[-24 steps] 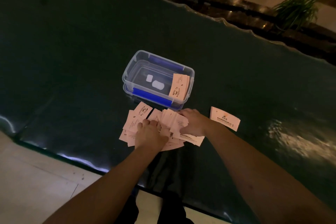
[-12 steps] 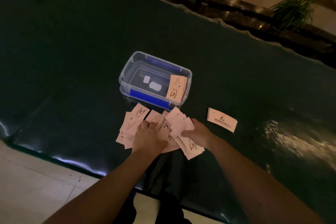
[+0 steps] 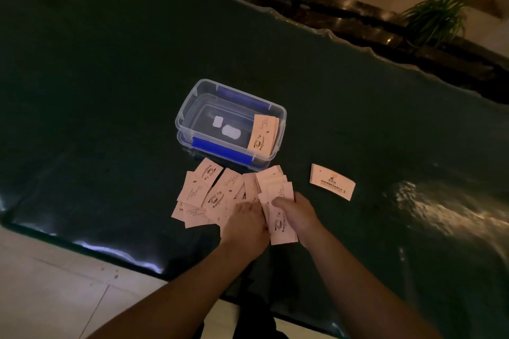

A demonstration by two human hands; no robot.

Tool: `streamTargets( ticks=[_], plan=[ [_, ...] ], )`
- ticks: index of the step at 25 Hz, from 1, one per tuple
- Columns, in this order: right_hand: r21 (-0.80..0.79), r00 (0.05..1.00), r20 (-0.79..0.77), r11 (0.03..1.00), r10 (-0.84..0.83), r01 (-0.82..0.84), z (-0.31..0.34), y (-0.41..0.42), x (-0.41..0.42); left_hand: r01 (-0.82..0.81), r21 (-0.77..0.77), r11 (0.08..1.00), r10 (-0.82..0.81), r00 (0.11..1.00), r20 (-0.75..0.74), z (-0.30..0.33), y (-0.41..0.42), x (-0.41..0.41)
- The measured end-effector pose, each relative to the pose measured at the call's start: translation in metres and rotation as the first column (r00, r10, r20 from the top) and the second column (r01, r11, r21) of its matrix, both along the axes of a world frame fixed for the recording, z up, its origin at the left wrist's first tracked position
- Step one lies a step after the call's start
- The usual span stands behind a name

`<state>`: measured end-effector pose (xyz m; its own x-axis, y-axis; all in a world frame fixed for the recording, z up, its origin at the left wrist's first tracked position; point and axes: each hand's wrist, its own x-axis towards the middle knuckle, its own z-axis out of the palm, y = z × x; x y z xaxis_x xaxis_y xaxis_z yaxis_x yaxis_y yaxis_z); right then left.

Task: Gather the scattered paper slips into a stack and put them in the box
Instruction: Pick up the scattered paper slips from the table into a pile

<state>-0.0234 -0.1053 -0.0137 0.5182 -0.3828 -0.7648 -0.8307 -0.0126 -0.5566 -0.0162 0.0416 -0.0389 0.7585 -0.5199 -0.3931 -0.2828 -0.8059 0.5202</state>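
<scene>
Several pink paper slips (image 3: 205, 192) lie fanned out on the dark table just in front of a clear plastic box (image 3: 190, 103) with blue clips. A small stack of slips (image 3: 263, 133) leans against the box's right inner wall. My right hand (image 3: 298, 216) grips a bunch of slips (image 3: 278, 202), held roughly upright off the table. My left hand (image 3: 245, 221) rests beside it, fingers touching the bunch and the loose slips beneath. One more slip stack (image 3: 332, 181) lies alone to the right.
The dark glossy table (image 3: 110, 91) stretches far left and back; its near edge runs just below my wrists, with pale floor tiles beyond. Two white stickers mark the box bottom. Potted plants (image 3: 435, 18) stand behind the table's far edge.
My right hand has pulled a bunch of slips up off the pile and toward me, squaring it from a loose fan. The left hand shifted right to meet it.
</scene>
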Motion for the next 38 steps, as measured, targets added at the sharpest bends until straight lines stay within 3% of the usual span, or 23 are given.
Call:
streamTargets(
  ticks=[5, 10, 15, 20, 23, 25, 27, 29, 31, 35, 38],
  plan=[
    [-0.016, 0.999, -0.048, 1.0, 0.023, -0.024, 0.002, -0.01, 0.001, -0.103, -0.001, 0.995, 0.103, 0.993, 0.05, -0.001, -0.001, -0.011],
    [-0.036, 0.999, -0.02, 0.998, -0.049, 0.049, 0.004, -0.009, 0.002, -0.295, -0.122, 0.948, 0.277, 0.949, -0.148, 0.006, -0.007, -0.001],
    [-0.045, 0.998, -0.017, 0.997, -0.063, 0.062, 0.007, -0.008, -0.001, -0.34, -0.179, 0.923, 0.266, 0.901, -0.342, 0.011, -0.02, -0.016],
    [-0.027, 0.997, -0.08, 1.0, -0.012, 0.01, 0.01, -0.016, -0.017, -0.311, -0.229, 0.922, 0.2, 0.892, -0.405, 0.015, -0.023, -0.026],
    [0.012, 0.995, -0.093, 0.999, -0.047, 0.048, 0.008, -0.024, -0.027, -0.17, -0.23, 0.958, 0.096, 0.949, -0.302, 0.019, -0.014, -0.025],
    [0.019, 0.993, -0.096, 0.998, -0.066, 0.068, 0.009, -0.027, -0.031, -0.059, -0.148, 0.987, 0.042, 0.992, -0.12, 0.023, -0.002, -0.019],
    [0.057, 0.987, -0.086, 0.989, -0.133, 0.138, 0.01, -0.029, -0.035, -0.052, 0.008, 0.999, 0.052, 0.998, -0.025, 0.019, 0.014, -0.011],
    [0.12, 0.971, -0.088, 0.965, -0.223, 0.232, 0.013, -0.028, -0.041, -0.008, 0.168, 0.986, 0.008, 1.0, 0.001, 0.014, 0.024, -0.005],
    [0.187, 0.94, -0.086, 0.921, -0.33, 0.34, 0.013, -0.024, -0.047, 0.052, 0.235, 0.971, -0.057, 0.998, 0.018, 0.012, 0.025, -0.004],
    [0.235, 0.898, -0.061, 0.868, -0.436, 0.437, 0.008, -0.012, -0.058, 0.076, 0.253, 0.965, -0.091, 0.995, 0.047, 0.009, 0.015, 0.0],
    [0.21, 0.863, -0.053, 0.84, -0.502, 0.501, 0.006, -0.008, -0.064, 0.03, 0.192, 0.981, -0.026, 0.999, -0.022, 0.01, 0.01, 0.003]
  ],
)
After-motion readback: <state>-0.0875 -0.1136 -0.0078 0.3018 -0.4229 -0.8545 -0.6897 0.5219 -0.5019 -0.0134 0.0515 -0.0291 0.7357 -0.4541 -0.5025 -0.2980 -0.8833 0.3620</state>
